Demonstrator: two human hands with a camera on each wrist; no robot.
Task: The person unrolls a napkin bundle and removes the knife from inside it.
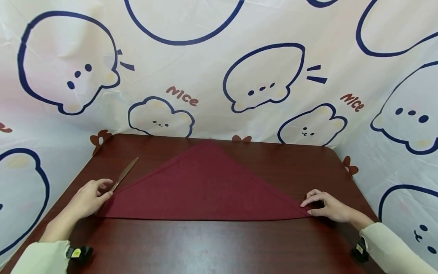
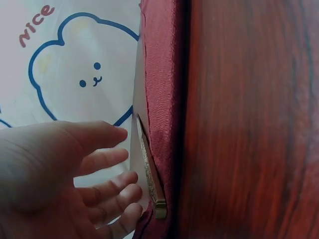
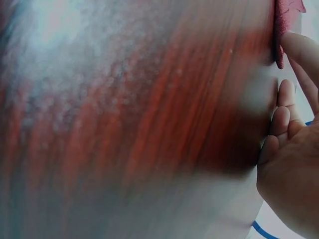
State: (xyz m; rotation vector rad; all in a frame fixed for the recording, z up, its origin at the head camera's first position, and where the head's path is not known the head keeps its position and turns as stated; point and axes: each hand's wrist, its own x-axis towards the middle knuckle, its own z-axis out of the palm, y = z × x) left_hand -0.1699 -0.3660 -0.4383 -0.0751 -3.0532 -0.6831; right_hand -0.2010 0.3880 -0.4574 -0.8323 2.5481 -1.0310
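Observation:
A dark red cloth [image 1: 205,186] lies on the table, folded into a wide triangle with its long edge toward me. Across its left corner lies a gold table knife [image 1: 126,173], blade pointing away; the left wrist view shows its handle [image 2: 153,179] on the cloth. My left hand [image 1: 89,198] is at the knife handle, fingers loosely bent and thumb apart from it. At the cloth's right corner, my right hand [image 1: 326,206] touches the fabric with thumb and forefinger. The right wrist view shows the other fingers [image 3: 281,119] curled loosely beside the corner [image 3: 280,50].
The brown wooden table [image 1: 205,245] shows a glossy reflection near its front. A white sheet [image 1: 205,76] printed with cartoon outlines stands behind the table and along both sides. Dark wrist cameras [image 1: 80,253] sit at my cuffs.

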